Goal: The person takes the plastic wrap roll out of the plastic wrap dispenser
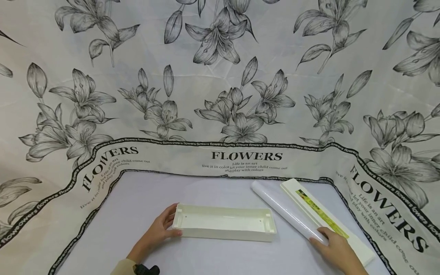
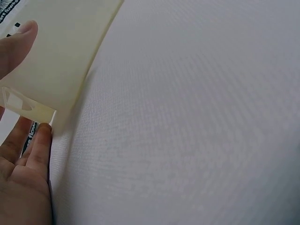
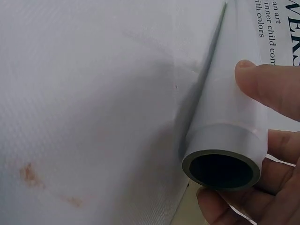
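Observation:
A long, shallow cream plastic box (image 1: 223, 233) stands with its open side up in the middle of the table. At its left end my left hand (image 1: 165, 225) grips it, thumb on the front wall and fingers at the end. The left wrist view shows the thumb against the box's side wall (image 2: 61, 51) and fingertips by its corner. To the right, my right hand (image 1: 335, 246) holds the near end of a roll of clear plastic film (image 1: 288, 210). In the right wrist view the thumb lies on the film roll (image 3: 225, 112) and fingers curl beneath its hollow, dark-looking core.
A long cream lid (image 1: 357, 248) with a yellow-green label lies at the right, beside the roll. The white tablecloth (image 1: 220, 259) has a black printed border. Behind the table hangs flower-printed cloth (image 1: 220, 95). A brownish stain (image 3: 30, 176) marks the white surface.

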{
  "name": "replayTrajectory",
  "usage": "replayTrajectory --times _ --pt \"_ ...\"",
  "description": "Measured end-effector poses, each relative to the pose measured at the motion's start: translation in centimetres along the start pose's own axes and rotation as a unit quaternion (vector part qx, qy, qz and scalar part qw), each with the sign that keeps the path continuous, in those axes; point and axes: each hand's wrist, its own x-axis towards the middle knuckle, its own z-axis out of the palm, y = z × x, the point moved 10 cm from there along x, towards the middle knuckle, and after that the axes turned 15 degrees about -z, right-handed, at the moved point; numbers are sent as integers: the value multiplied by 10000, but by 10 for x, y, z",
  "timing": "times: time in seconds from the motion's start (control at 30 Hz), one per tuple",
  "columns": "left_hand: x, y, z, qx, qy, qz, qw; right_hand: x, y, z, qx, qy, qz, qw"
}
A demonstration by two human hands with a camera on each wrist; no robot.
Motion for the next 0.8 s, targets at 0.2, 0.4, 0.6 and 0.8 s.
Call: replayTrajectory --times 0.2,0.4,0.6,0.8 --pt "-2 2 0 -36 56 -100 9999 0 -2 0 11 -86 -88 9999" --pt "-4 3 -2 46 46 -53 10000 0 -1 2 18 -171 8 9999" --pt "-6 3 -3 35 77 -69 9999 3 -2 4 -10 -99 -101 9999" --pt "-6 2 -4 139 126 -149 9997 3 1 8 154 -270 77 9995"
